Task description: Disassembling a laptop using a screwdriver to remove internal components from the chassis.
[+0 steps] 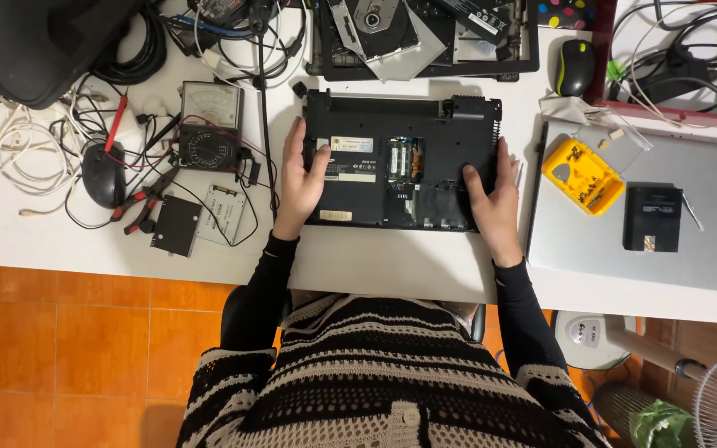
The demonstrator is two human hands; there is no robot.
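Note:
A black laptop (425, 124) lies upside down on the white table (392, 265), with an open bay in its underside that shows green memory boards. My left hand (300, 178) lies flat on the laptop's left end, fingers spread over the labels. My right hand (491, 195) grips the laptop's right end, thumb on the base and fingers around the edge. Neither hand holds a tool.
A closed silver laptop (707, 241) to the right bears a yellow bit case (581, 176) and a black pack (652, 218). Left of the black laptop lie a multimeter (209, 124), red pliers (139, 203), two drives (197, 220) and tangled cables. Another dismantled laptop (425, 37) and a mouse (575, 66) sit behind.

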